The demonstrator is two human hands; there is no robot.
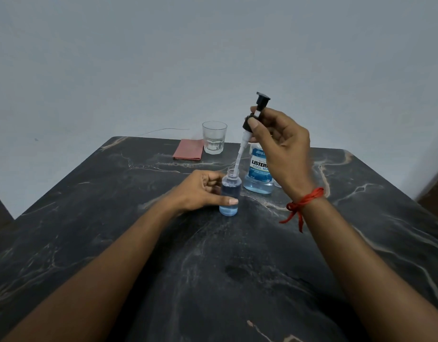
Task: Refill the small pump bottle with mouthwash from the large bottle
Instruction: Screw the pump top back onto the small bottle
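Your left hand (200, 191) wraps the small pump bottle (229, 193), upright on the dark worktop (213, 267) and holding blue liquid to about its shoulder. Your right hand (279, 144) pinches the black pump head (256, 114) above it, tilted, and the dip tube (240, 156) has its tip just at the open neck.

Watch it: at that tilt the tube could catch the rim, flick drops out or tip the light bottle if your left-hand grip loosens. It looks full enough that the pump going in may push liquid over.

Just behind stands the large bottle (258, 169), partly hidden by your right hand; its label reads "LISTER…" and "COOL MI…". The smaller print is illegible.
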